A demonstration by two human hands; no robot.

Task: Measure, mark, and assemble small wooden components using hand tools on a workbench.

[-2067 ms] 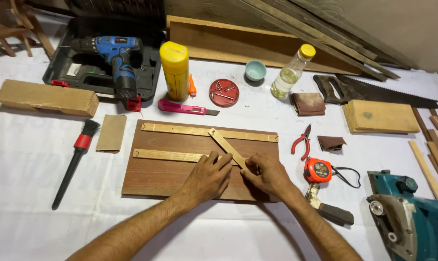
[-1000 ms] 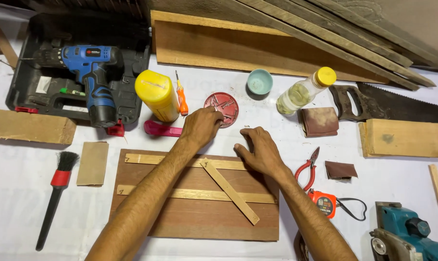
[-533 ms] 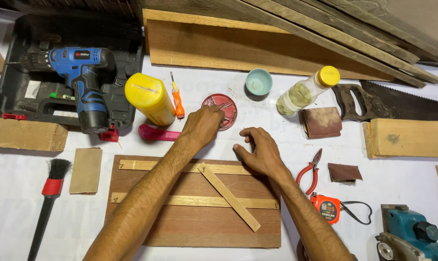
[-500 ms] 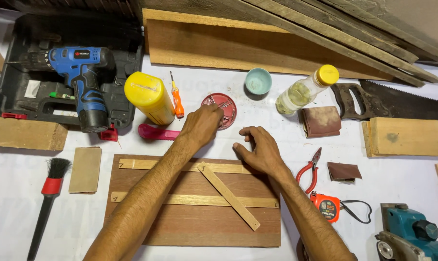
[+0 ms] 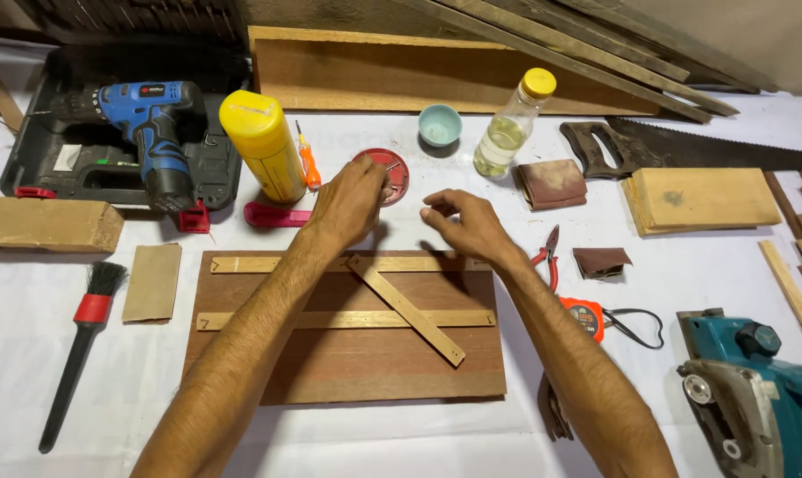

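Head view: The left hand reached to a round red lid on the white-covered table, its fingertips closed together over the lid's near edge; whether they pinched one of the small nails lying in it could not be told. The right hand hovered just right of the lid, thumb and forefinger pressed close together; what they held, if anything, was too small to make out. Both forearms crossed a brown wooden board, which bore two pale horizontal strips and one diagonal strip laid across them. Near the lid stood a yellow bottle, an orange screwdriver and a small blue bowl. A pink utility knife lay just left of the left wrist. Red pliers lay right of the right hand.
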